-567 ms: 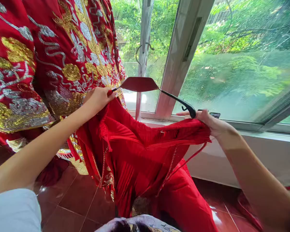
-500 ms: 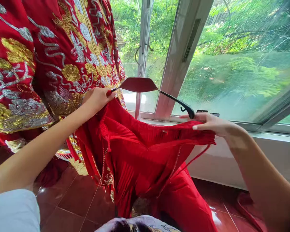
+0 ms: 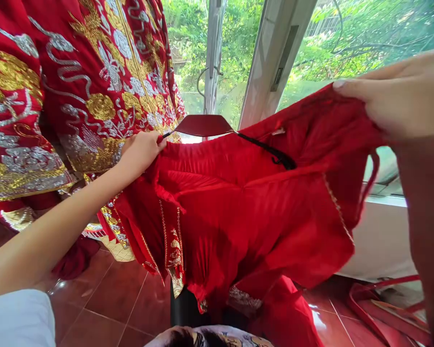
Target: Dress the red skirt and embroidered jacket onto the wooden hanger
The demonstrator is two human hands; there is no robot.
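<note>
The left arm reaches forward and up from the lower left, wrist bent slightly; the left hand sits at the left end of the hanger, its fingers curled shut around the waistband of the red skirt there; the right hand is held high near the upper right, forearm dropping steeply below it, fingers pinched closed on the skirt's other edge, pulling the cloth up across the hanger's black right arm; the skirt spreads between both hands and hangs towards the tiled floor; an embroidered robe hangs just left, beside the window frame
</note>
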